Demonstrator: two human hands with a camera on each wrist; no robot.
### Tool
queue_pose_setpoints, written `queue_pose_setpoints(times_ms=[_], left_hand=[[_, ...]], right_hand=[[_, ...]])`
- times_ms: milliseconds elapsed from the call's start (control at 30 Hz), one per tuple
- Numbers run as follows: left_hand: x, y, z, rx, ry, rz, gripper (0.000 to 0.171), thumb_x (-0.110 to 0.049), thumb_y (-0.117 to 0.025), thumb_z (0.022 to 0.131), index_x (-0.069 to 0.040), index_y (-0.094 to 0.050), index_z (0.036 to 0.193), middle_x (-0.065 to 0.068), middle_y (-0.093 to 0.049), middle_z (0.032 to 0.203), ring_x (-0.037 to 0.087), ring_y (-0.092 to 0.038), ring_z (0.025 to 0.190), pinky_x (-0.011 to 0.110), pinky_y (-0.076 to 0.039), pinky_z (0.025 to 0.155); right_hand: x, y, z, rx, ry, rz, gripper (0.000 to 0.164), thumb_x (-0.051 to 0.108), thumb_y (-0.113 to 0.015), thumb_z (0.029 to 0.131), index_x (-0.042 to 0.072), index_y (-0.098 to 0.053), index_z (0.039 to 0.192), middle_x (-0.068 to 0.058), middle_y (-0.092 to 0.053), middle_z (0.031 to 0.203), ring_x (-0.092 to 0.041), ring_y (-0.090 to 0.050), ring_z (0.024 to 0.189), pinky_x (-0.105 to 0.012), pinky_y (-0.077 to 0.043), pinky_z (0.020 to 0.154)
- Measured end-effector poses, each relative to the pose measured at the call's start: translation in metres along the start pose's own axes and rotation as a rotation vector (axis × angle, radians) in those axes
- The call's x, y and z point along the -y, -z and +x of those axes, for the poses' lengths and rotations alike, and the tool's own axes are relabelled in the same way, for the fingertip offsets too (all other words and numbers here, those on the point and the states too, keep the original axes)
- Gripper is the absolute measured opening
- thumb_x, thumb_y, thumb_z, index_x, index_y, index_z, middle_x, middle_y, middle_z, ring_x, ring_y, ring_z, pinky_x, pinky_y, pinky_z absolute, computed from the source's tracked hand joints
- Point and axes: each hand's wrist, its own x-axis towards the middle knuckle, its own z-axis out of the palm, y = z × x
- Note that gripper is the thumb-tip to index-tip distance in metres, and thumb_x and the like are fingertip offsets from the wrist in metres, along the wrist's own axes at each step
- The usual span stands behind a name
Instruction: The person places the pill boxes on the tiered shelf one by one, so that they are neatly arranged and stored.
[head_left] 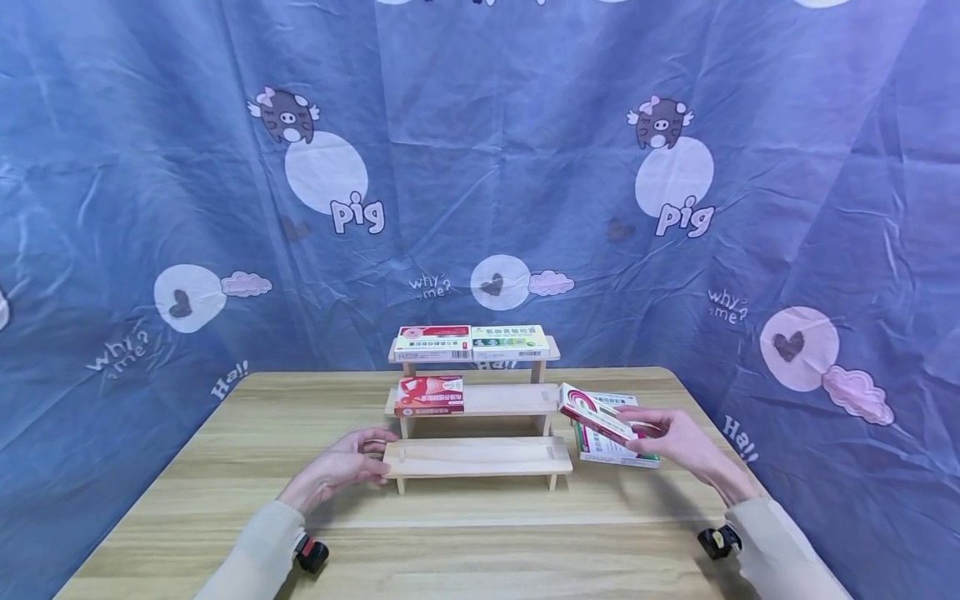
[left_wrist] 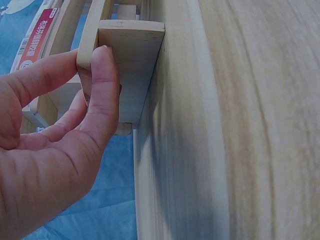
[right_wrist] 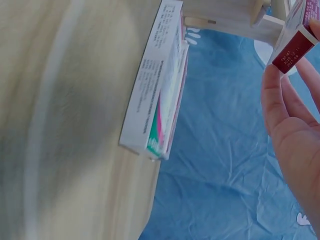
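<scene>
My left hand (head_left: 341, 468) grips the left end of the bottom step of a three-tier wooden display rack (head_left: 477, 456). In the left wrist view, thumb and fingers (left_wrist: 103, 75) pinch the board's corner. On the right, my right hand (head_left: 678, 437) holds a white and dark red medicine box (head_left: 596, 414) by one end. That box is tilted, its far end close to the right end of the middle step. In the right wrist view its dark red end flap (right_wrist: 294, 51) shows between thumb and fingers. Beneath it, other medicine boxes (head_left: 615, 454) lie stacked on the table.
On the top step sit a red and white box (head_left: 433, 343) and a green and white box (head_left: 510, 342). A red box (head_left: 430, 396) occupies the middle step's left side. The wooden table (head_left: 480, 558) ends at a blue patterned curtain (head_left: 465, 167) behind and beside it.
</scene>
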Motion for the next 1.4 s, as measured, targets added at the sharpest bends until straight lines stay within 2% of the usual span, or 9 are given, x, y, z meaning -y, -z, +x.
queue_pose_setpoints(times_ms=[100,200,567,767,867,967,1100,1233,1400], left_hand=[[0.000,0.001,-0.001,0.002,-0.004,0.001,0.063,0.008,-0.064,0.083,0.010,-0.037,0.139,0.019,-0.053,0.122,0.021,-0.064,0.094,0.037,-0.059,0.084],[0.000,0.000,-0.001,0.005,-0.006,0.001,0.063,0.008,-0.064,0.083,0.010,-0.036,0.139,0.020,-0.053,0.123,0.021,-0.064,0.094,0.038,-0.059,0.085],[0.000,0.001,0.001,0.017,-0.012,-0.015,0.062,0.008,-0.063,0.084,0.011,-0.036,0.139,0.017,-0.056,0.120,0.021,-0.065,0.094,0.036,-0.060,0.083],[-0.001,0.001,0.001,0.026,-0.013,-0.019,0.061,0.008,-0.063,0.085,0.011,-0.035,0.139,0.016,-0.057,0.119,0.021,-0.065,0.094,0.035,-0.060,0.083],[-0.001,0.000,0.001,0.025,-0.009,-0.021,0.062,0.008,-0.063,0.084,0.011,-0.035,0.139,0.016,-0.056,0.120,0.021,-0.064,0.095,0.035,-0.060,0.082],[-0.001,-0.001,0.000,0.026,-0.009,-0.018,0.062,0.007,-0.063,0.084,0.011,-0.035,0.139,0.017,-0.056,0.120,0.021,-0.065,0.095,0.034,-0.060,0.082],[-0.001,-0.001,-0.001,0.020,-0.007,-0.020,0.062,0.008,-0.063,0.084,0.011,-0.035,0.139,0.017,-0.056,0.121,0.021,-0.065,0.095,0.033,-0.060,0.082],[0.000,0.000,-0.001,0.020,0.001,-0.038,0.063,0.009,-0.063,0.084,0.012,-0.034,0.140,0.017,-0.057,0.122,0.022,-0.065,0.094,0.034,-0.060,0.082],[0.000,0.000,-0.001,0.021,0.003,-0.059,0.063,0.009,-0.063,0.083,0.012,-0.035,0.139,0.017,-0.058,0.121,0.022,-0.065,0.093,0.033,-0.060,0.082]], right_hand=[[0.004,-0.003,0.007,0.018,-0.012,-0.009,0.050,0.014,-0.077,0.082,-0.001,-0.063,0.127,-0.012,-0.058,0.139,0.001,-0.059,0.111,-0.018,-0.054,0.083],[0.006,-0.008,0.014,0.025,-0.024,-0.037,0.049,0.016,-0.078,0.081,0.002,-0.065,0.126,-0.023,-0.052,0.141,0.000,-0.058,0.111,-0.016,-0.052,0.085],[0.020,-0.025,0.034,0.030,0.005,-0.090,0.047,0.018,-0.079,0.080,0.007,-0.068,0.123,-0.019,-0.055,0.140,-0.002,-0.062,0.105,-0.013,-0.050,0.084],[0.028,-0.038,0.046,0.051,0.030,-0.117,0.045,0.017,-0.079,0.080,0.007,-0.069,0.122,-0.017,-0.054,0.142,-0.021,-0.063,0.116,-0.013,-0.049,0.088],[0.031,-0.044,0.053,0.064,0.055,-0.104,0.044,0.016,-0.077,0.081,0.004,-0.068,0.122,-0.020,-0.054,0.141,-0.031,-0.060,0.120,-0.017,-0.051,0.092],[0.035,-0.048,0.061,0.065,0.070,-0.090,0.043,0.014,-0.077,0.081,0.002,-0.068,0.122,-0.021,-0.055,0.140,-0.029,-0.060,0.119,-0.026,-0.053,0.096],[0.038,-0.052,0.072,0.062,0.056,-0.123,0.043,0.014,-0.079,0.079,0.006,-0.070,0.120,-0.017,-0.057,0.139,-0.016,-0.062,0.104,-0.023,-0.056,0.084],[0.043,-0.056,0.080,0.075,0.013,-0.162,0.044,0.018,-0.080,0.077,0.010,-0.071,0.120,-0.014,-0.060,0.136,-0.011,-0.060,0.086,-0.017,-0.048,0.063],[0.047,-0.062,0.089,0.098,0.019,-0.162,0.043,0.019,-0.080,0.078,0.013,-0.071,0.119,-0.011,-0.057,0.141,-0.013,-0.061,0.085,-0.019,-0.049,0.062]])
